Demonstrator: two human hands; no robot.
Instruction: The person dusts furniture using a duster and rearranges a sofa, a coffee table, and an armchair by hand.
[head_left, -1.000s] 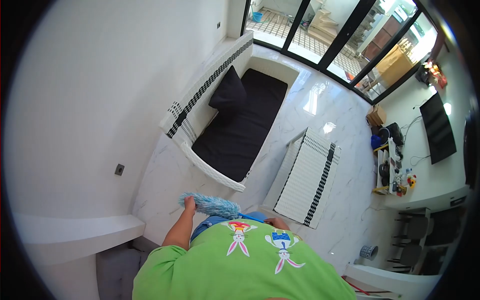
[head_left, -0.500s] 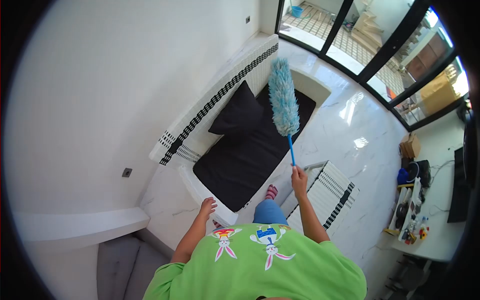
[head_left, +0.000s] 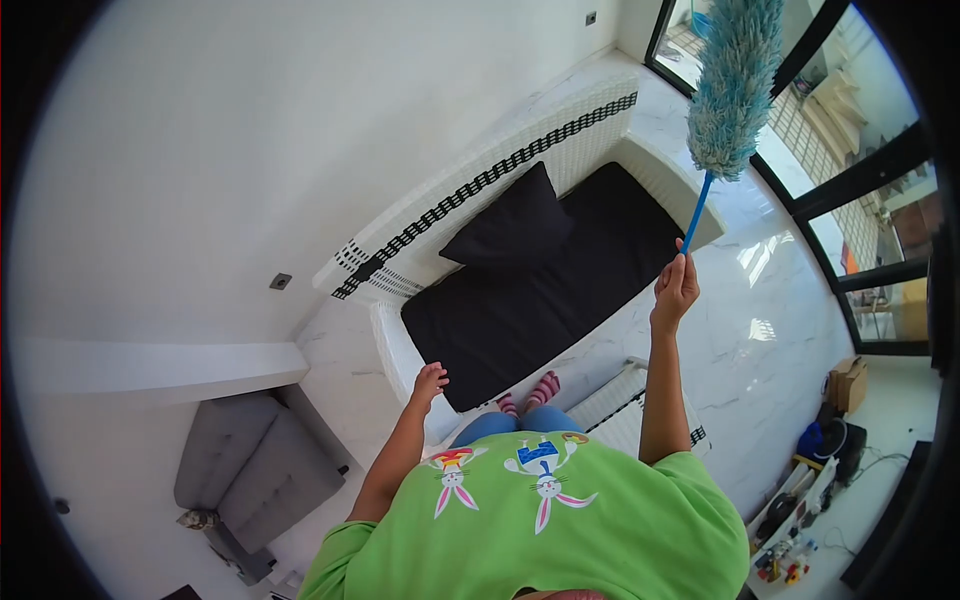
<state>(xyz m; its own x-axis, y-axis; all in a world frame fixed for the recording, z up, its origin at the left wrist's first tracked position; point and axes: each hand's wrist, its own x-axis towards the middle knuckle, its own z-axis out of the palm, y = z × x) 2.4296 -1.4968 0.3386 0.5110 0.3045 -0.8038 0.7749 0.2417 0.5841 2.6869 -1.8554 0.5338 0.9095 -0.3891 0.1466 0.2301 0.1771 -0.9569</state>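
My right hand (head_left: 677,285) is wrapped round the stick of the blue duster (head_left: 735,95); the fluffy end is up high; my left hand (head_left: 431,380) is empty, by the sofa (head_left: 520,320); I can't tell what's done or left.

Bright daylight through glass doors (head_left: 860,176), white glare on glossy floor (head_left: 738,345), fisheye bending, black corners, lower right perhaps soft

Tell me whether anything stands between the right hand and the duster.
Nothing visible does. The right hand is closed directly around the lower part of the blue handle of the duster; the left hand is well apart from it.
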